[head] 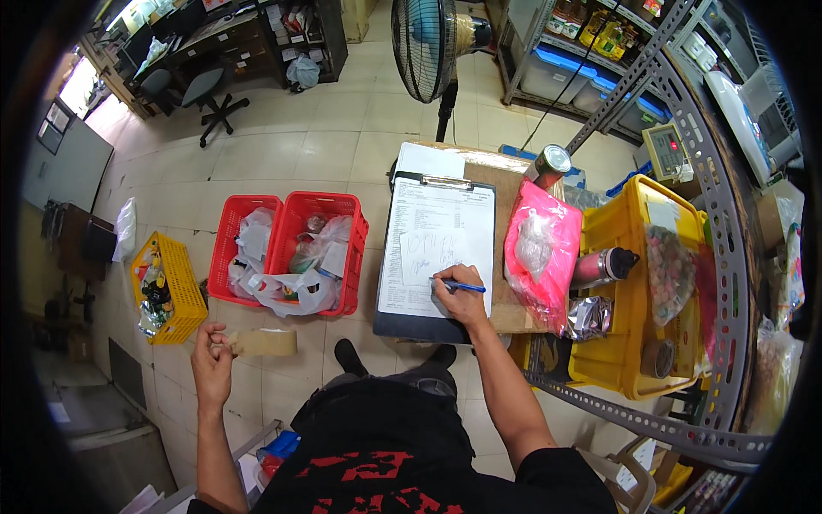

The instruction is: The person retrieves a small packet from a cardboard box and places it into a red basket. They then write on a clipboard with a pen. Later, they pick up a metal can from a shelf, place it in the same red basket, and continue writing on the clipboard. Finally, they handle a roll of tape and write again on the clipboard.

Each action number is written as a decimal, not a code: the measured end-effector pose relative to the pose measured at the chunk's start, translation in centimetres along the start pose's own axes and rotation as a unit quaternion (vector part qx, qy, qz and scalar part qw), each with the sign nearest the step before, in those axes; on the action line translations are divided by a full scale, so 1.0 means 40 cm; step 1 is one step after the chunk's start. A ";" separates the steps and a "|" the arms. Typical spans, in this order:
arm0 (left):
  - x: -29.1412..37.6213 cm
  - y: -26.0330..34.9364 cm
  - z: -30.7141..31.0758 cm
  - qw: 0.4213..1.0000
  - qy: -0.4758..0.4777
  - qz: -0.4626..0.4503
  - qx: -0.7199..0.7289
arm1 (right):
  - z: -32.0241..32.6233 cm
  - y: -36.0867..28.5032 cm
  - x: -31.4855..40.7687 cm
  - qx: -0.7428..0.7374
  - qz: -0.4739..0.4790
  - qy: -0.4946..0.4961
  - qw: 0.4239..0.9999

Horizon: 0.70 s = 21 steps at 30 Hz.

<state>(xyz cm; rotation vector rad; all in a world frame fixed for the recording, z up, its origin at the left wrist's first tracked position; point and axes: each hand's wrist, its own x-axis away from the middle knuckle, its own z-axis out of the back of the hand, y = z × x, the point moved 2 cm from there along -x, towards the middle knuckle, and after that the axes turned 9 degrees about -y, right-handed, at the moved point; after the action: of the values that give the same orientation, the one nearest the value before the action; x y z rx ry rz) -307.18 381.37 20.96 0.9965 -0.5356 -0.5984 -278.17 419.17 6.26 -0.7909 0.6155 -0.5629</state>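
My right hand (463, 297) holds a blue pen (467, 287) with its tip on a small white slip (417, 257) that bears handwriting. Under the slip lies a printed sheet (411, 212), held by the metal clip (446, 182) of a dark clipboard (417, 326) on a small brown table (510, 186). Out to the left, my left hand (213, 363) pinches the loose end of a roll of tan packing tape (270, 342) between thumb and fingers. The roll hangs sideways over the floor, clear of the crates.
Two red plastic crates (363, 247) with bagged goods and a yellow crate (186, 315) sit left. Right of the clipboard are a pink plastic pack (552, 218), a tin can (550, 164), a tumbler (594, 268) and a yellow bin (616, 347). A standing fan (424, 51) is ahead.
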 end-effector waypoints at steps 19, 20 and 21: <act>-0.038 -0.010 -0.017 0.999 -0.017 -0.024 0.017 | -0.010 0.015 0.000 -0.021 -0.038 0.047 0.998; -0.039 -0.010 -0.015 0.999 -0.014 -0.022 0.019 | -0.011 0.019 0.000 -0.033 -0.047 0.054 0.997; -0.037 -0.009 -0.015 0.999 -0.010 -0.021 0.022 | -0.011 0.023 0.000 -0.045 -0.060 0.053 0.996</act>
<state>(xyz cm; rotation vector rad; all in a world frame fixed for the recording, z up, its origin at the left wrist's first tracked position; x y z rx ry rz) -307.94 382.59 20.14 1.0460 -0.5490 -0.6374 -278.27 419.51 5.32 -0.8915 0.6992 -0.6935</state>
